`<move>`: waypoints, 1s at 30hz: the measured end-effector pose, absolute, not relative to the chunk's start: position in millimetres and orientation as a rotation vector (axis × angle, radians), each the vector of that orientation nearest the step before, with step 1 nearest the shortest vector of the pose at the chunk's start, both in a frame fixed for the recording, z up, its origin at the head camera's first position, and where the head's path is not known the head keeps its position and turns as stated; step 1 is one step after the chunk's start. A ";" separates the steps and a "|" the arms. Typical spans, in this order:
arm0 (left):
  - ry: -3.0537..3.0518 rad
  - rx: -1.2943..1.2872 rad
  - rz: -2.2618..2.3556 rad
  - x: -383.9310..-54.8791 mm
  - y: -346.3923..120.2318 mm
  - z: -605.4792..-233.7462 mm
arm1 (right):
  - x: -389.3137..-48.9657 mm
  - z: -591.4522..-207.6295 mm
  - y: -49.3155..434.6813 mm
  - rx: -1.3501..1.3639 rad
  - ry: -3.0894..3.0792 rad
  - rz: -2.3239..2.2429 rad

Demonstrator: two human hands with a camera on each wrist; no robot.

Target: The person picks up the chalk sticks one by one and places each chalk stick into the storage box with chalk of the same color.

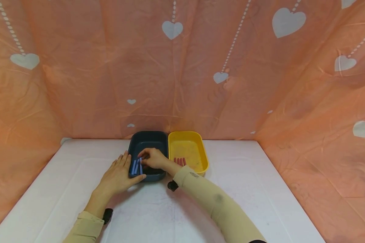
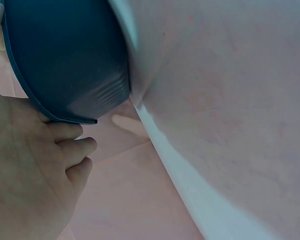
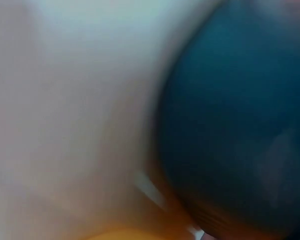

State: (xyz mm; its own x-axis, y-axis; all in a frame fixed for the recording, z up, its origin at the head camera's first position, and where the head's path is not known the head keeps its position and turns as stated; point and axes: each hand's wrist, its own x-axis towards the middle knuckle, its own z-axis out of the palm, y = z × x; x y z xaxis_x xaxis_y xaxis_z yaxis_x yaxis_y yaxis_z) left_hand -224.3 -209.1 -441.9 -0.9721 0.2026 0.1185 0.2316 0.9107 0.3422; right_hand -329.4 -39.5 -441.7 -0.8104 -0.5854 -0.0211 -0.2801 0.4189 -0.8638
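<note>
A dark blue tray (image 1: 153, 178) stands at the back of the table, holding several blue chalk sticks (image 1: 134, 167) along its left side. My right hand (image 1: 153, 158) reaches into this tray and pinches a blue chalk stick (image 1: 141, 161) by its upper part. Against the tray's left side and front left corner rests my left hand (image 1: 118, 173), fingers straight and thumb spread along the front rim. In the left wrist view those fingers (image 2: 72, 150) touch the tray's outer wall (image 2: 70, 55). The right wrist view is blurred and shows mostly the blue tray (image 3: 229, 125).
A yellow tray (image 1: 204, 155) sits directly to the right of the blue one, with several red chalk sticks (image 1: 180, 161) inside, partly behind the right forearm. Both trays stand near the orange cloth backdrop (image 1: 194, 101) on a white table (image 1: 231, 189).
</note>
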 end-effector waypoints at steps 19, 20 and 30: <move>-2.997 -0.343 -0.548 -226.8 -210.8 -444.1 | -342.3 -447.1 -46.2 -0.759 2.673 -0.814; -2.995 -0.343 -0.547 -227.0 -210.9 -444.2 | -342.7 -447.6 -46.5 -0.763 2.673 -0.807; -2.984 -0.345 -0.557 -226.1 -210.9 -443.9 | -343.9 -449.6 -48.7 -0.768 2.692 -0.744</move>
